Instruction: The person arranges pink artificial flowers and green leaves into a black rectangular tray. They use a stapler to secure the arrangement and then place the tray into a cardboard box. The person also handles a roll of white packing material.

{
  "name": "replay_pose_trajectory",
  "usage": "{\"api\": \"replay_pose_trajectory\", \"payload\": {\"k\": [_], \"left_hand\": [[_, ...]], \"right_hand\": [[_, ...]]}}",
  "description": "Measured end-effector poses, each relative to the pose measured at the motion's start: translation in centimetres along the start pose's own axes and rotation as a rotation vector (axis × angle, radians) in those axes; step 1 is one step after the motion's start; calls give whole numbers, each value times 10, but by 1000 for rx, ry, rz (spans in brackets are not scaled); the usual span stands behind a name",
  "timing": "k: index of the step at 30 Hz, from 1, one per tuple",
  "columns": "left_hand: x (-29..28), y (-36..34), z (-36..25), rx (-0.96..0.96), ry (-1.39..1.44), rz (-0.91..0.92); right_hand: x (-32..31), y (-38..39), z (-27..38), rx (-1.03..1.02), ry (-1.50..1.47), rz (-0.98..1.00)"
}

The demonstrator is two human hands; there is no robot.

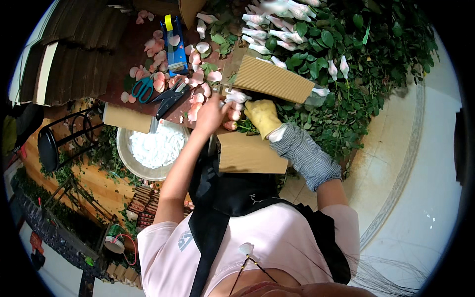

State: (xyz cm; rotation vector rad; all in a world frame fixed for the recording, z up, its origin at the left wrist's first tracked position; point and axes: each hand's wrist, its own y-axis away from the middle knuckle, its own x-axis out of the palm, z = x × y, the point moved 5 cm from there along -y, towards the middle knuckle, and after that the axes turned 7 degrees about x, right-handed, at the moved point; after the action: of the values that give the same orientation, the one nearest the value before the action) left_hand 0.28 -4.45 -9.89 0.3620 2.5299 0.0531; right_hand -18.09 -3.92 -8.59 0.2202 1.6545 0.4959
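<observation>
My bare left hand (210, 115) is at the table's near edge, its fingers curled at a small cluster of roses. A rosebud in a white mesh sleeve (238, 97) lies by those fingertips, with uncovered pinkish rose heads (231, 119) just below it. My right hand (263, 118), in a yellow glove with a checked grey sleeve above it, is closed on the stem side of the same roses. Its fingertips are partly hidden. One corrugated cardboard sheet (272, 79) lies beyond my hands; another cardboard piece (252, 153) is on the near side, against my black apron.
Blue-handled scissors (143, 90), a black cutting tool (172, 99), a blue tape dispenser (176, 52) and loose petals (158, 60) lie to the left. A basin of white sleeves (123, 153) stands below. Netted roses (255, 33) and leafy stems (341, 123) spread at right.
</observation>
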Motion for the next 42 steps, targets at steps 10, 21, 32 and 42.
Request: {"api": "replay_pose_trajectory", "payload": {"k": [10, 21, 32, 42], "left_hand": [[-75, -1, 22, 92, 17, -466], [11, -24, -22, 101, -155, -22], [-75, -2, 15, 156, 144, -324], [-15, -11, -33, 139, 19, -28]], "right_hand": [[-16, 9, -5, -99, -89, -146], [8, -12, -12, 189, 152, 128], [-19, -2, -17, 116, 19, -164], [-12, -1, -31, 280, -143, 29]]}}
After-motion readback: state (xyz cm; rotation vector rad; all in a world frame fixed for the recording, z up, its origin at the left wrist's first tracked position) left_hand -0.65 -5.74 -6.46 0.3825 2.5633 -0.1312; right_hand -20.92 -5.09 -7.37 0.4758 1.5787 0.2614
